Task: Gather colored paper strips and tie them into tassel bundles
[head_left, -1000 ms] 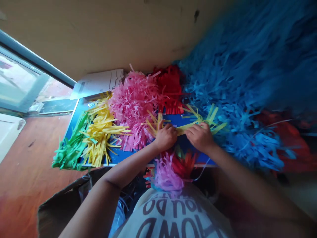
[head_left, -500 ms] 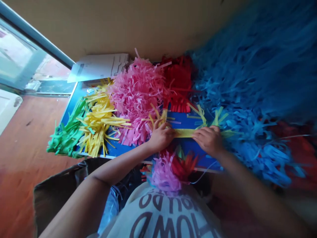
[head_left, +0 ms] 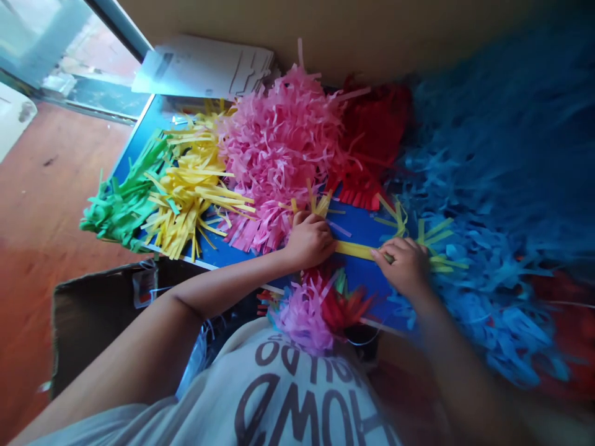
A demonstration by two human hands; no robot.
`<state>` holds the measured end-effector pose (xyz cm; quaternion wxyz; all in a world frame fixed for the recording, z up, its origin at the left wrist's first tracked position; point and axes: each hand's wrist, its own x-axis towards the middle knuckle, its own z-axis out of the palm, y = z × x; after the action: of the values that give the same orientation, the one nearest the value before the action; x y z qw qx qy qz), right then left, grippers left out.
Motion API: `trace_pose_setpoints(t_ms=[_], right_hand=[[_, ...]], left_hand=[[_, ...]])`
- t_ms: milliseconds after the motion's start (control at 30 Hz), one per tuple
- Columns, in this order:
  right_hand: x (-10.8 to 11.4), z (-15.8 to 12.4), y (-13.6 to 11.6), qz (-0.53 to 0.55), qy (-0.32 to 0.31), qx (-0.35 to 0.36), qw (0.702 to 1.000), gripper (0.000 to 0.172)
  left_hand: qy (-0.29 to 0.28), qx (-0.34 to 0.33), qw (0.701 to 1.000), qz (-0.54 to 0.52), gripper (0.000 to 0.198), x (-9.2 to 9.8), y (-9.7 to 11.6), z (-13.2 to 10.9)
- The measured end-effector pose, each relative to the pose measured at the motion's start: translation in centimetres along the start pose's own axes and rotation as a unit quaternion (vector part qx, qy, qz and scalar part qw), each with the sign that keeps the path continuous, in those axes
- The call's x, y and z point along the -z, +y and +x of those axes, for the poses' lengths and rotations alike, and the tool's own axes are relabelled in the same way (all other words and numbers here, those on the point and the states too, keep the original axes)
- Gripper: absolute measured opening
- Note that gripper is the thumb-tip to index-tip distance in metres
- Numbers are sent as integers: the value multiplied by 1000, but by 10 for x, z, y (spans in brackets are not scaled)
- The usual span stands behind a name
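Observation:
My left hand point(head_left: 310, 240) and my right hand point(head_left: 405, 265) both pinch a yellow fringed paper strip point(head_left: 356, 249), stretched flat between them on a blue table point(head_left: 357, 226). The strip's cut fringes stick up past each hand. Both hands have their fingers curled and pressed on the strip. Just below the hands, at the table's near edge, sits a bunch of lilac and red fringed paper point(head_left: 316, 308).
Piles of fringed paper cover the table: green point(head_left: 121, 207), yellow point(head_left: 193, 192), pink point(head_left: 279, 152), red point(head_left: 372, 145) and a large blue heap point(head_left: 493, 186) on the right. White printed sheets point(head_left: 204, 65) lie at the back. A cardboard box point(head_left: 93, 316) stands on the red floor at left.
The view has tilted down and closer. My hands have drawn further apart along the yellow strip, right hand sliding right, so more of the flat band shows between them.

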<state>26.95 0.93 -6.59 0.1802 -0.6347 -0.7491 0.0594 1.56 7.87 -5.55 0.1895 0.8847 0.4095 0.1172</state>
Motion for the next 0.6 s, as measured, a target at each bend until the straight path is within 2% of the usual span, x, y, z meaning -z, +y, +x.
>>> trace_pose_setpoints(t_ms=[300,367,433,500,600], right_hand=[[-2,6,2,-19,-32,-29,999,40],[0,6,0,-29,-8,-57,998,35],[5,6,-7,-65,49,-72,994,28],[12,4,-17,-97,77,-19,992,19],[17,3,-31,-73,9,123,990,10]], left_hand=[[-13,1,999,47,29,0,6,7],[5,-1,998,57,20,0,5,6],[32,-36,997,67,18,2,4,5],[41,-114,990,75,18,4,3,6],[15,-218,971,97,23,7,3,7]])
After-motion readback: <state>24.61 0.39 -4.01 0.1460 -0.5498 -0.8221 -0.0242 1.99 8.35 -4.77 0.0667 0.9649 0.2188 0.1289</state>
